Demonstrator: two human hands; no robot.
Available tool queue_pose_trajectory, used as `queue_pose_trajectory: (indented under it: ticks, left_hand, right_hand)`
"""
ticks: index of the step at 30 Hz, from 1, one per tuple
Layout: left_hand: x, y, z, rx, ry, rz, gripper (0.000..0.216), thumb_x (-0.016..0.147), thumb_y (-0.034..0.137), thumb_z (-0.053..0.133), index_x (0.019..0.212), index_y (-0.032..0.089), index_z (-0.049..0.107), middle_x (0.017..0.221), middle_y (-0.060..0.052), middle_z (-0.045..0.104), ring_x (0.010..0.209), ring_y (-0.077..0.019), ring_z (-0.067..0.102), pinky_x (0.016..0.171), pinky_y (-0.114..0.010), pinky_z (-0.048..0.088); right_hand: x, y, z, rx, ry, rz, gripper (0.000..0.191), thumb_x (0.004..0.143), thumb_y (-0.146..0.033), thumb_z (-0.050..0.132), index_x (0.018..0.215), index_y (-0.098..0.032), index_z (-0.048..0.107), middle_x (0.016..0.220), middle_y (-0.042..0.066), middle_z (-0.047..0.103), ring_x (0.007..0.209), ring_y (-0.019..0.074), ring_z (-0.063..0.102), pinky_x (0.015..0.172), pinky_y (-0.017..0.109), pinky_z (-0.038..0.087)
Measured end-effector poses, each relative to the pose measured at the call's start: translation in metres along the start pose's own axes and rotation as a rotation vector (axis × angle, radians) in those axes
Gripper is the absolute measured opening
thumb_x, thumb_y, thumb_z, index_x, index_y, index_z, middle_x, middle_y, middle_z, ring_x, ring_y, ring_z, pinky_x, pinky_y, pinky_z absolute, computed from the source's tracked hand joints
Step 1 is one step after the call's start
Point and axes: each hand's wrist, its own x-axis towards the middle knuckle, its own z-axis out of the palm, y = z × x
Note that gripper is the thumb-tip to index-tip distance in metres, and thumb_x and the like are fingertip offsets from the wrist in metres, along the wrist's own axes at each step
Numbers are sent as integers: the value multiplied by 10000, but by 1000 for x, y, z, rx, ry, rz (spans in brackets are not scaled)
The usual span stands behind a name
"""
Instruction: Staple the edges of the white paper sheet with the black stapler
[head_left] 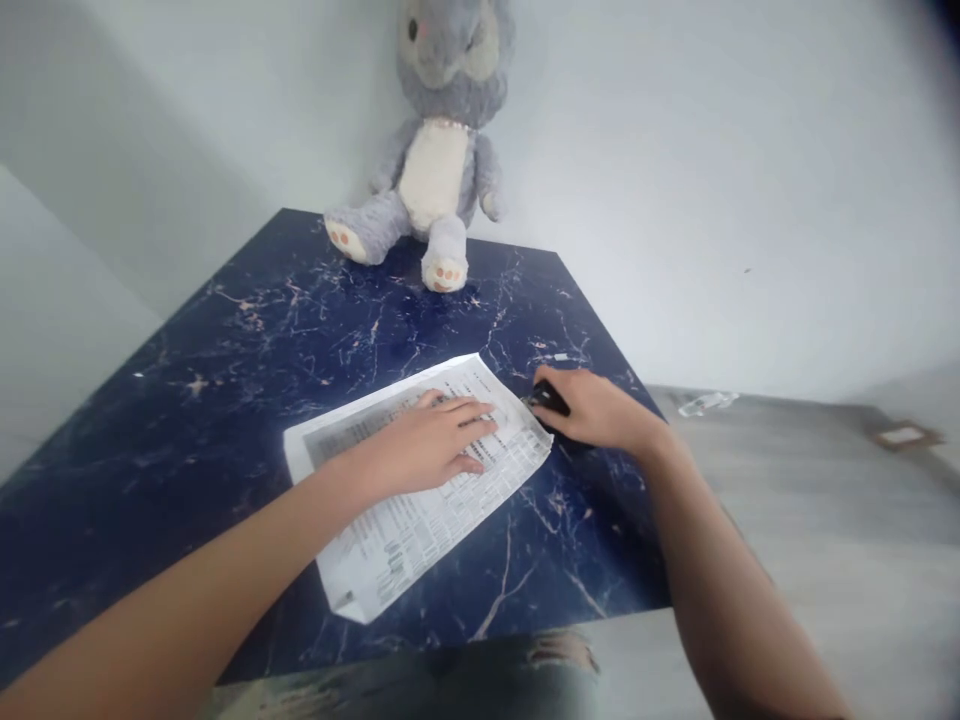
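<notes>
Printed paper sheets [420, 525] lie at a slant on the dark blue marbled table, with a folded lower-left corner. My left hand [427, 440] rests flat on them, fingers spread, pressing near the middle. At the right edge of the paper, my right hand [592, 405] is closed around a small black tool [551, 397] that looks like a stapler. Its front end meets the paper's edge, and my fingers and palm cover much of it. Whether the paper lies between its jaws is too blurred to tell.
A grey and white plush toy [439, 170] sits at the back of the table [247, 340], against the pale wall. A small white piece [561, 356] lies beyond my right hand. On the floor at right are a clear plastic item [707, 403] and a brown-edged object [904, 436].
</notes>
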Motion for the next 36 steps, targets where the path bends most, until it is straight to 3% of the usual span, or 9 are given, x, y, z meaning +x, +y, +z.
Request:
queue_pose_trajectory:
  ticks: [4,9,15,19,22,25,28,31,36]
  left_hand:
    - [-5,-10,-12,-65,-111,30,478,1060,253,521,1534,312,507,1645,-43,452,1563,-197,349,1284,-452,177]
    - [-12,-17,-32,-104,-230,92,722,937,-36,416,1519,380,512,1594,-5,521,1569,-165,334,1286,-514,166]
    - [-5,0,-34,-58,-103,67,527,993,66,413,1428,279,622,1453,-50,655,1395,-191,552,1182,-448,362]
    - [-2,1,-31,-5,-81,88,476,1000,110,420,1382,271,654,1437,-64,655,1343,-220,577,1146,-480,385]
    - [-4,-2,-31,-3,-65,87,447,994,122,428,1330,266,686,1413,-69,670,1317,-218,599,1158,-486,374]
    - [-5,-3,-30,2,-29,72,393,1006,160,450,1306,240,692,1366,-76,694,1296,-216,611,1153,-471,380]
    - [-4,-2,-27,-1,-3,60,356,1027,200,475,1319,230,676,1353,-79,694,1292,-220,608,1132,-456,395]
    - [-3,-5,-23,-10,-1,87,325,1035,231,506,1302,269,688,1375,-63,678,1283,-230,608,1109,-452,404]
    - [-3,-14,-15,-7,32,90,284,1032,267,541,1267,285,699,1372,-49,681,1263,-249,620,1094,-465,400]
  right_hand:
    - [4,20,5,42,53,9,165,918,-366,625,964,-213,583,832,57,681,714,206,598,646,322,363]
    - [9,27,10,122,109,-63,135,884,-289,649,990,-215,611,866,65,701,751,216,621,687,326,399]
    - [10,29,13,117,174,-101,180,904,-384,672,959,-221,617,882,68,711,747,214,612,680,315,385]
    - [12,25,12,164,219,-123,317,922,-528,671,958,-214,647,846,51,705,744,205,613,689,310,386]
    - [13,28,11,290,216,-122,418,1010,-579,518,891,-208,670,790,37,699,711,189,609,696,312,400]
    - [14,46,12,449,505,90,527,1074,-529,342,843,-192,675,782,60,705,715,195,626,719,332,440]
    - [15,77,16,431,749,316,354,1010,-416,484,849,-179,691,748,70,707,690,207,634,723,350,474]
    - [19,105,29,376,704,291,170,898,-266,598,934,-180,740,841,77,757,760,226,681,784,365,530]
    - [37,127,56,215,514,-33,349,933,-193,569,1215,-250,766,1364,84,706,1265,295,646,1134,531,450]
